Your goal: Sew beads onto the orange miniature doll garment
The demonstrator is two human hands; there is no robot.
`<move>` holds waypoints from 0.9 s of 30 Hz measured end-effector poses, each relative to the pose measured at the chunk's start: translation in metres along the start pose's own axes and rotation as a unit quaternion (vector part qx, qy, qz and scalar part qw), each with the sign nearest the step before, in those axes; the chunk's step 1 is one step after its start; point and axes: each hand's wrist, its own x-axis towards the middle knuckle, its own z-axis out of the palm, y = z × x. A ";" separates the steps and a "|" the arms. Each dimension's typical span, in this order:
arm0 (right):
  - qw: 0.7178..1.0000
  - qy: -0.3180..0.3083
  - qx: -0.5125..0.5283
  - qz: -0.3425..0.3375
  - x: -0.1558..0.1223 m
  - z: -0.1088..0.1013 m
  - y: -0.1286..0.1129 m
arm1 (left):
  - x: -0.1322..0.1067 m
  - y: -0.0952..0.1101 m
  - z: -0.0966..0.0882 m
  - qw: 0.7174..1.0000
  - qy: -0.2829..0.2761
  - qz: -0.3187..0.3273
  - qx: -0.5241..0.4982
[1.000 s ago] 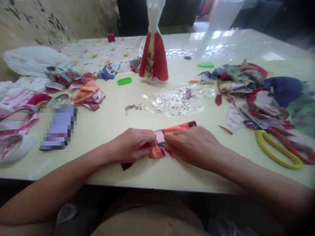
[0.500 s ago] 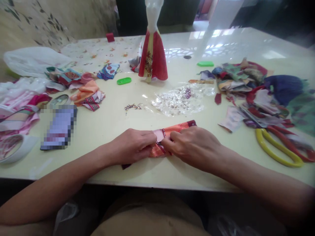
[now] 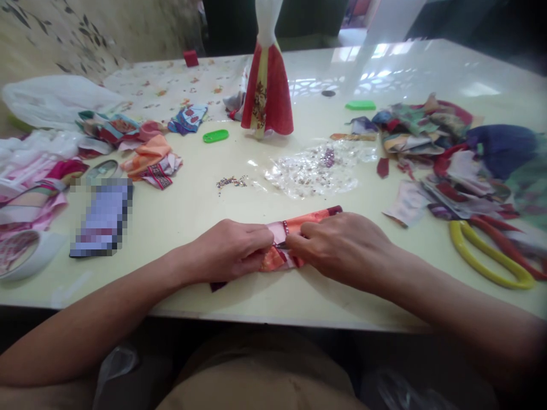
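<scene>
**A:** What's in the hands, quick?

**B:** On my feed, a fabric strip [image 3: 314, 219], orange with a pink patch, held between the left hand [image 3: 228, 250] and the right hand [image 3: 342, 250]. Both are closed on it. The left fingers [image 3: 254, 232] curl over the strip, and the right fingers [image 3: 305, 229] pinch it just beside them. Something thin and metallic shows between the hands, too small for me to tell.

**A:** Where's the strip?

**B:** Near the front edge of the bench [image 3: 179, 228], about mid-width, tilted up to the right.

**A:** What's nearby?

**B:** Ahead of it, a plastic sheet [image 3: 314, 173] with beads on it, and a small bead pile [image 3: 231, 181] to its left. Off to the right, fabric scraps [image 3: 416, 134] and yellow-handled scissors [image 3: 491, 277]. Farther back, a red dress figure [image 3: 267, 94] stands upright.
</scene>
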 end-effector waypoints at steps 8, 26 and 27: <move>1.000 -0.016 0.023 0.013 -0.002 0.000 0.002 | 0.000 -0.001 0.000 1.000 -0.004 -0.001 0.005; 0.997 -0.045 0.056 0.036 0.001 0.003 0.003 | 0.000 0.001 0.000 1.000 0.000 0.000 -0.004; 0.997 -0.044 0.057 0.034 0.002 0.004 0.003 | 0.000 0.002 0.000 1.000 0.001 0.001 -0.004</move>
